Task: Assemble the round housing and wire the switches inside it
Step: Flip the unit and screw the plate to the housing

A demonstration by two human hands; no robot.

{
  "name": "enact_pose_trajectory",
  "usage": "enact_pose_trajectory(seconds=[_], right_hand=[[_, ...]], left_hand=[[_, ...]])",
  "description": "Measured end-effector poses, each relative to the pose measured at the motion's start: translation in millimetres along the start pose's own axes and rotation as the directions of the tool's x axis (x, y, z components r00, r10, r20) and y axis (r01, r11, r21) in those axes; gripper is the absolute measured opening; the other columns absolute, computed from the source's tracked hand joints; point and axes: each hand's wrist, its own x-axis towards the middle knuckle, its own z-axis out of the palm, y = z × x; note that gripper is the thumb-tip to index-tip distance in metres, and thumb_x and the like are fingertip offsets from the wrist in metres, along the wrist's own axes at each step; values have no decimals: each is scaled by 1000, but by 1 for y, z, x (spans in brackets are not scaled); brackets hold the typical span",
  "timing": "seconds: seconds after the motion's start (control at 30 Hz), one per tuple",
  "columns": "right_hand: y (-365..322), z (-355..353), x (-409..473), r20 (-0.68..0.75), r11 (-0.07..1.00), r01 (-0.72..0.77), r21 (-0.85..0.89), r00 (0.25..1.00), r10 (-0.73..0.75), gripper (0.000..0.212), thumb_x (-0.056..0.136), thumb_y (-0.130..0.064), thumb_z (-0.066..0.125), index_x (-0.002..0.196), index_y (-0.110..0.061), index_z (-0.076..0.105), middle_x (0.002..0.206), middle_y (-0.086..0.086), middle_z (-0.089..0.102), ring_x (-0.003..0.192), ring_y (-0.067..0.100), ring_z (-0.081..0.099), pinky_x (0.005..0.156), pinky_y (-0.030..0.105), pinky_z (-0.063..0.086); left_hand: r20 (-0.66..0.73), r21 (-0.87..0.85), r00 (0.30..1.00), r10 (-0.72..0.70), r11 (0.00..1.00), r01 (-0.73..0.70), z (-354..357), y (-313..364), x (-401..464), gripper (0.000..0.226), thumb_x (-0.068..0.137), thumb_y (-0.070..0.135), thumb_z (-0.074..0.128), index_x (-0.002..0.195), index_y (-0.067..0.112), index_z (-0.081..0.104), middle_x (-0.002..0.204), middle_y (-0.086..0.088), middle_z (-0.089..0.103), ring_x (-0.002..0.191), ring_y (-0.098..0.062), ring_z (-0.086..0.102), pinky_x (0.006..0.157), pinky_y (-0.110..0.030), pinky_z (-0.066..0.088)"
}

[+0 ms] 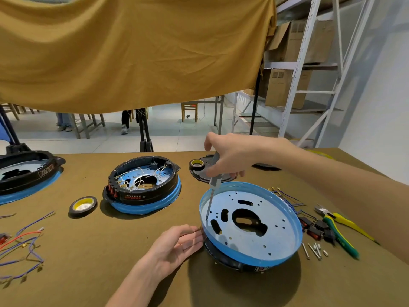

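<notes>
Left hand [177,244] lies flat-fingered against the near-left rim of the tilted blue plate [252,220] on the tabletop [110,262], bracing, holding nothing; right hand [230,158], above the plate's far-left edge, has its grip closed round the screwdriver [213,185], tip down in a hole by that rim. Judgement — keep the driver square to the hole and the brace firm so the plate stays seated on the black ring [223,258] beneath it. The finished housing [141,187], left of the plate, carries red lettering — unreadable.

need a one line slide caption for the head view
Right hand drives a screwdriver into the blue round plate while the open left hand steadies its rim.
</notes>
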Motion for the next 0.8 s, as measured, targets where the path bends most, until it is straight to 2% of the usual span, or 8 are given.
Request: enact_pose_trajectory(seconds=[0.07,0.17,0.23,0.3,0.43,0.57,0.7,0.8], right_hand=[[2,-4,1,0,1000,1,23,1000,-1,51,91,-26,73,128,-16,40,76,6,70,48,15,63,47,28,56],[3,3,4,-135,990,-16,-139,991,-3,45,98,-49,61,120,-13,46,69,4,69,43,12,61,41,25,51],[6,3,4,-61,996,-14,-88,998,9,51,95,-50,64,125,-16,40,78,6,71,53,15,64,49,30,56],[7,-4,0,34,999,-15,44,999,14,56,90,-33,73,130,-21,35,81,8,72,55,17,64,51,32,57],[3,1,0,-153,989,-7,-146,988,-16,43,100,-46,61,123,-14,43,80,5,67,52,15,61,45,31,52],[4,-9,-6,35,998,-4,57,999,2,55,92,-27,73,131,-17,36,84,8,71,59,19,67,48,26,55],[0,-4,-5,-121,990,-16,-140,993,-1,41,100,-45,61,120,-13,45,71,4,70,47,16,63,42,25,50],[0,-6,-8,13,1000,-18,-17,1000,18,48,94,-34,70,127,-15,40,76,5,68,45,14,62,44,24,52]], left_hand=[[7,2,1000,-4,1000,4,-1,0,0,30,88,-5,67,118,-5,66,103,-26,76,91,-34,78,78,-43,64],[6,9,1000,-5,1000,5,-1,1,1,31,87,-6,68,117,-5,67,103,-26,76,92,-35,77,80,-43,64],[8,14,1000,-7,1000,7,-1,1,1,31,86,-6,68,117,-5,67,103,-27,76,91,-35,77,75,-42,65],[7,7,1000,-13,1000,13,0,1,1,30,85,-6,68,116,-4,68,103,-26,76,91,-35,77,72,-42,65],[-3,16,1000,-19,1000,19,0,1,0,31,85,-5,69,116,-3,69,102,-26,76,89,-35,78,68,-41,66],[-5,15,1000,-25,1000,25,1,1,-1,34,84,-4,71,117,-3,68,102,-26,76,88,-35,78,64,-41,65],[2,14,1000,-14,1000,14,3,0,-2,43,78,0,79,119,-2,64,102,-28,76,89,-36,78,78,-45,65],[1,22,1000,-5,1000,5,3,0,-4,43,75,1,81,115,-3,67,102,-28,75,89,-35,78,84,-46,62]])
